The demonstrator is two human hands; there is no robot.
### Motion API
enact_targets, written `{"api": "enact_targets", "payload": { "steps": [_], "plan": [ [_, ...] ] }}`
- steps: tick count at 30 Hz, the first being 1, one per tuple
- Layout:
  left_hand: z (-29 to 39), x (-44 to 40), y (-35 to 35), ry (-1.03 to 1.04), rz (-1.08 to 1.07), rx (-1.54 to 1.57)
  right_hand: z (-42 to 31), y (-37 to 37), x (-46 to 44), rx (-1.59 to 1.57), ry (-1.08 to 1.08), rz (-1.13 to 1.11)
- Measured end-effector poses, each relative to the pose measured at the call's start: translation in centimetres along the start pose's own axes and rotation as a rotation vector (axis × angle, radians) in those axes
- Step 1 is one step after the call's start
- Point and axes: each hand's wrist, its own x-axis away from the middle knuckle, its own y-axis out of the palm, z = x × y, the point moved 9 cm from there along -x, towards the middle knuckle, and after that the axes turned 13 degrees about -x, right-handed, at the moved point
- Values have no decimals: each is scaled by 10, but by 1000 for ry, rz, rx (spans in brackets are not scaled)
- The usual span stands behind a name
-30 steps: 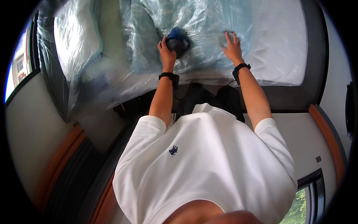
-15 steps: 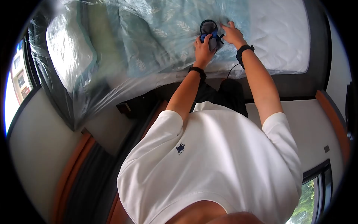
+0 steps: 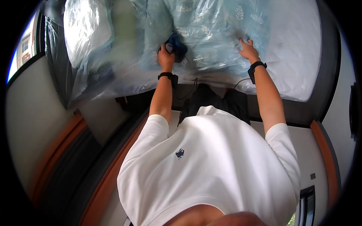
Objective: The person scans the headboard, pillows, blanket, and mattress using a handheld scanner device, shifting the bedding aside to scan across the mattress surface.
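Observation:
My left hand (image 3: pixel 166 58) is closed on a soft-looking dark blue and grey item (image 3: pixel 179 48), whose exact kind I cannot make out. It is at the near part of the bed, over a pale blue quilt (image 3: pixel 205 32) with white leaf prints. Clear plastic sheeting (image 3: pixel 132 84) covers the bedding. Off to the right, my right hand (image 3: pixel 249 51) holds nothing, its fingers apart, just over or on the quilt's plastic. Black bands circle both wrists.
A white quilted mattress (image 3: pixel 298 56) shows at the right end of the bed. Toward the left end lies a plastic-covered white pillow (image 3: pixel 86 32). Thin dark cables (image 3: pixel 196 84) hang by the bed's near edge, close to my legs.
My left hand has carried the blue and grey item left across the quilt. My right hand, earlier beside that item, is now well apart from it. The view has shifted slightly.

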Motion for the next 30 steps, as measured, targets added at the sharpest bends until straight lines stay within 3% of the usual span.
{"api": "enact_targets", "payload": {
  "steps": [3,12,14,17,19,21,23,25,27,30],
  "plan": [
    [18,-21,-55,46,198,17,4,5,-14,27,1,22],
    [91,-81,-8,201,112,75,-8,4,-15,58,-18,43],
    [136,-93,-32,523,210,11,0,10,-23,93,-12,22],
    [167,-121,-89,574,423,-60,3,6,-37,106,15,0],
    [163,-140,-86,540,343,-201,5,10,-36,95,45,-28],
    [121,-148,-27,286,-445,-504,3,11,-35,96,51,-24],
    [95,-129,0,344,-345,-477,12,23,-39,93,52,-30],
    [76,-89,27,337,-495,-342,2,25,-33,91,50,-15],
    [50,-39,65,332,-542,-266,-10,24,-8,126,185,6],
    [40,17,70,350,-628,-220,-23,25,17,43,214,75]
  ]
}}
